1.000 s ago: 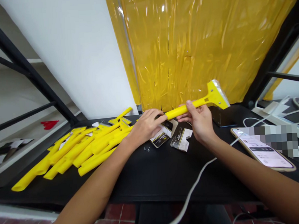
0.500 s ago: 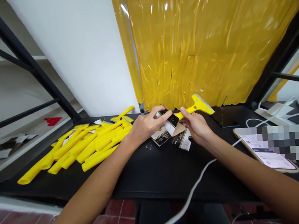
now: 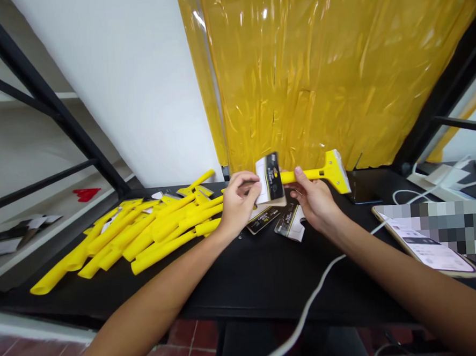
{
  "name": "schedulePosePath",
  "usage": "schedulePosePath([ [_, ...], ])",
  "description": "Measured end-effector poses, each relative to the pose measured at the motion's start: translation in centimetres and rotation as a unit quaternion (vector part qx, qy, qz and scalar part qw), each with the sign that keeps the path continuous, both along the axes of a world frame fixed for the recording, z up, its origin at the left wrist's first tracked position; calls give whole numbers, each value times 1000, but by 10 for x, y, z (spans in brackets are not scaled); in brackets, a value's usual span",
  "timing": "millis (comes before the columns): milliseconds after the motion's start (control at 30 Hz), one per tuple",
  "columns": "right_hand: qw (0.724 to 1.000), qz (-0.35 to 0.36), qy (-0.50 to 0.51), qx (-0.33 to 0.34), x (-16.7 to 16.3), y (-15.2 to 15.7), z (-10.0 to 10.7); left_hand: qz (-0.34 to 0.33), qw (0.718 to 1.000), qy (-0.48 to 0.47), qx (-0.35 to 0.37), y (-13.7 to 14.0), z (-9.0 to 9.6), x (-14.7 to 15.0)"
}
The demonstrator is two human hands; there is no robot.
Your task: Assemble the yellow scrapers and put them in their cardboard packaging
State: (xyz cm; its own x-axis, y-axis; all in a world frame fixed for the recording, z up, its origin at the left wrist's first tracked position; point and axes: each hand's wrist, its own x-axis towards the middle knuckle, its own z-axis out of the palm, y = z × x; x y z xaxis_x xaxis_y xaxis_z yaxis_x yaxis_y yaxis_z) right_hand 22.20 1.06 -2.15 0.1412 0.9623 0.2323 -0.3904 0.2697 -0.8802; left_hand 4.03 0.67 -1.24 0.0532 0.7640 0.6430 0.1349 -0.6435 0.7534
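My right hand (image 3: pixel 315 199) is closed around the handle of a yellow scraper (image 3: pixel 335 173), whose wide head with a pale blade edge points right. A black-and-white cardboard packaging card (image 3: pixel 273 180) stands upright by the handle's left end; whether the handle passes through it or behind it I cannot tell. My left hand (image 3: pixel 240 199) pinches this card at its left side. Below the hands, more printed cards (image 3: pixel 291 224) lie on the black table (image 3: pixel 244 285). To the left is a pile of yellow scrapers (image 3: pixel 140 232), handles mostly toward me.
A lit phone (image 3: pixel 427 241) lies at the right, near a white power strip (image 3: pixel 456 186). One white cable (image 3: pixel 315 291) crosses the table's front edge. A dark flat device (image 3: pixel 363 187) rests near the yellow plastic curtain (image 3: pixel 316 76). Black frame bars (image 3: pixel 68 129) rise at the left.
The scraper has shifted right and turned closer to level. The card has turned its printed face into view, and my left hand has moved from over it to its left edge.
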Motion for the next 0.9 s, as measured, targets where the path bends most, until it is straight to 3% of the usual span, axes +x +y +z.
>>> schedulePosePath([
  [133, 1000, 14, -4, 22, -2, -3, 2, -95, 985, -74, -123, 8, -5, -1],
  [267, 1000, 7, -1, 28, -3, -5, 1, -145, 979, -59, -128, 11, -5, -4],
  [433, 999, 29, -23, 34, -11, -11, -4, -148, 982, -62, -97, 6, -5, 0],
  [533, 998, 33, -31, 52, -11, -12, 1, -146, 972, -96, -157, 5, -4, 0],
  [633, 996, 35, 59, 54, -4, -8, 10, -164, 947, -166, -220, 8, -3, -2],
  [733, 989, 36, 135, 47, 7, 0, 14, -170, 934, -208, -236, 14, -3, -6],
  [900, 993, 48, 105, 20, 18, 10, 10, -161, 940, -117, -277, 21, 3, -18],
])
